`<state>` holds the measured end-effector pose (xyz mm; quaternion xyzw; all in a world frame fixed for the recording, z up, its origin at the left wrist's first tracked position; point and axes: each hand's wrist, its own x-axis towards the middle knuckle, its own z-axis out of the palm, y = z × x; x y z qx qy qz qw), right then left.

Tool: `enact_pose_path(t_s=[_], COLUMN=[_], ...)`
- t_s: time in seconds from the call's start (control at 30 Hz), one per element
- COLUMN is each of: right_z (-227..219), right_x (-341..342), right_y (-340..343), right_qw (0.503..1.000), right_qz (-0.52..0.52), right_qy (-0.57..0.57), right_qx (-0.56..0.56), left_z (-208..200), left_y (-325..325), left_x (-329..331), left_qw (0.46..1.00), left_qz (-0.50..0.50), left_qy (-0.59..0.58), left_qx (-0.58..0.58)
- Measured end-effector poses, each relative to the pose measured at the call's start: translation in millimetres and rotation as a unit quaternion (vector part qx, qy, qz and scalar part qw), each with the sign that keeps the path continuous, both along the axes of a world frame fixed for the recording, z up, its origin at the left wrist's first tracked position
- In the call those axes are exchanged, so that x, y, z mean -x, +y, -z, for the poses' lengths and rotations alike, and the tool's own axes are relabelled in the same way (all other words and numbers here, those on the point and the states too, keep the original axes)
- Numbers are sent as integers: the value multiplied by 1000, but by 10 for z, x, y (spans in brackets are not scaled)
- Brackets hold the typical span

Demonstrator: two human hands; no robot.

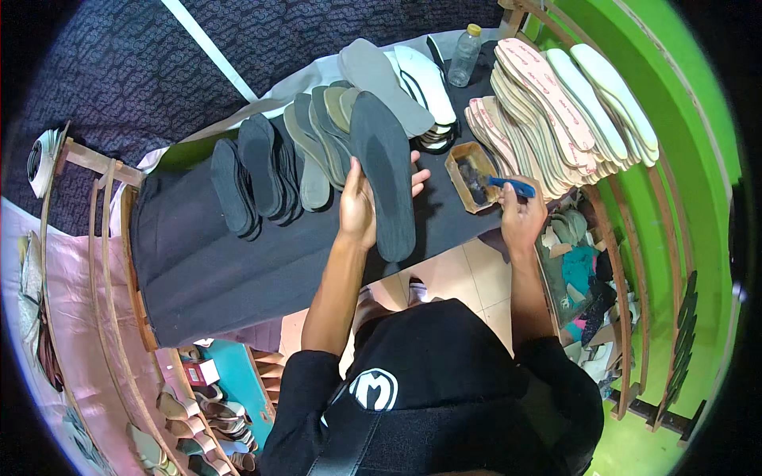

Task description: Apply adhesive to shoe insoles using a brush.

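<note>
A dark grey shoe insole point(386, 174) lies tilted across my left hand point(361, 202), whose fingers wrap round its far side and show at the right edge. Over the near rim of a small brownish box point(454, 178), my right hand point(522, 218) grips a blue-handled brush point(514, 187). The brush's working end points into the box, where dark residue coats the inside; the bristles are hard to make out. Just beyond the held insole lie stacks of grey and olive insoles point(317, 135).
Black insole stacks point(266, 163) stand left on the dark-covered table point(214, 270). Pink-printed and white insoles point(548, 111) pile up at the right, near a clear bottle point(464, 59) with a yellow cap. Wooden racks point(619, 301) flank both sides; scraps point(583, 270) fill a bin at right.
</note>
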<state>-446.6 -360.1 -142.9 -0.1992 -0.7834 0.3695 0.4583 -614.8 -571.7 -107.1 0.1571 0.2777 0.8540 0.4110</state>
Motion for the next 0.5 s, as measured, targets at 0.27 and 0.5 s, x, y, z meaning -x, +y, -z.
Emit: enact_pose_path(t_s=[0.27,0.5], right_z=[-28,-6], right_x=[-24,-61], right_y=[-3,82], right_qw=[995,998], right_qz=[-34,-26], right_qy=[29,47], right_qx=[-91,34], left_z=[20,-15], left_y=[101,195], left_x=[10,9], left_qw=[1000,999], left_qz=[16,39], left_qy=[-6,4], left_qx=[19,8])
